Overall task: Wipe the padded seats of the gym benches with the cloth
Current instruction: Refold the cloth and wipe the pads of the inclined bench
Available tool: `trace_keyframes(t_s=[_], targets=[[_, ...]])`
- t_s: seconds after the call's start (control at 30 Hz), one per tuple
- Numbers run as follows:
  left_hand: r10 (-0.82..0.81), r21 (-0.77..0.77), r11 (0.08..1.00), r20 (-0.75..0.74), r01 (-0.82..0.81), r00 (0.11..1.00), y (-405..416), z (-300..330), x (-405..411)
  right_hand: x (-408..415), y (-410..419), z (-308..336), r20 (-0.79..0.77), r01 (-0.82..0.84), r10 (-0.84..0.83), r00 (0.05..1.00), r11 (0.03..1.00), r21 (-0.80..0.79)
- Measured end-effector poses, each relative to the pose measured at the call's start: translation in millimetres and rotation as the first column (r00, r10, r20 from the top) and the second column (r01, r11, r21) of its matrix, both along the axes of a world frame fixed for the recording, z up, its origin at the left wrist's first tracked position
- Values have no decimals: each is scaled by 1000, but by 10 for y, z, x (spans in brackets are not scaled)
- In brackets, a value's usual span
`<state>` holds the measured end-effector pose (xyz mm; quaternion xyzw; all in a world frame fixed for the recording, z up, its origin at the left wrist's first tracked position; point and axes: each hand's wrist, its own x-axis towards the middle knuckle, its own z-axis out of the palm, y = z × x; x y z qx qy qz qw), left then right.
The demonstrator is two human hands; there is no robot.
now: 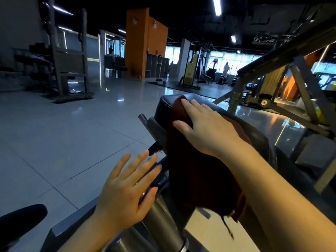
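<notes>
— While the right hand point(205, 128) lies flat on the dark red cloth point(196, 171), where is the cloth itself?

— Draped over the black padded seat point(196, 99) of the bench, its frayed lower edge hanging down past the near end. The fingers are straight and slightly spread, pressing the cloth onto the pad, nothing pinched.

— And the left hand point(125, 186)?

— Hovering just beside the bench's metal post point(163, 220), all 5 fingers spread, holding nothing. I cannot tell whether it touches the metal.

— Anything behind?

— A grey tiled floor point(63, 135), an orange pillar point(140, 44), and a slanted machine frame point(283, 57) to the right.
</notes>
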<state>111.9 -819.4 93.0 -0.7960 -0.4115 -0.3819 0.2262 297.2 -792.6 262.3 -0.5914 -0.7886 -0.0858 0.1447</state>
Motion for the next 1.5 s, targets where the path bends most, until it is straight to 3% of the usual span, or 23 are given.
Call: trace_keyframes(t_s=[0.3, 0.63, 0.93, 1.13, 1.27, 1.5], targets=[[1, 13, 1000, -45, -1, 999, -26, 23, -24, -304, 77, -31, 70, -34, 23, 997, 988, 153], [15, 37, 999, -53, -13, 999, -59, -114, -109, 475, -624, -227, 133, 60, -66, 989, 997, 47], [12, 37, 999, -6, -11, 1000, -97, -128, -104, -363, 87, -51, 7, 75, -77, 997, 986, 147], [31, 9, 999, 6, -32, 999, -140, -110, -98, -346, 67, -75, 91, -39, 22, 996, 980, 195], [19, 26, 999, 31, -20, 999, -121, -126, -102, 182, -377, -186, 137, -36, 17, 990, 991, 131], [-6, 62, 998, 60, 2, 998, -85, -171, -102, 722, -620, -162, 61, -10, 15, 998, 997, -71]])
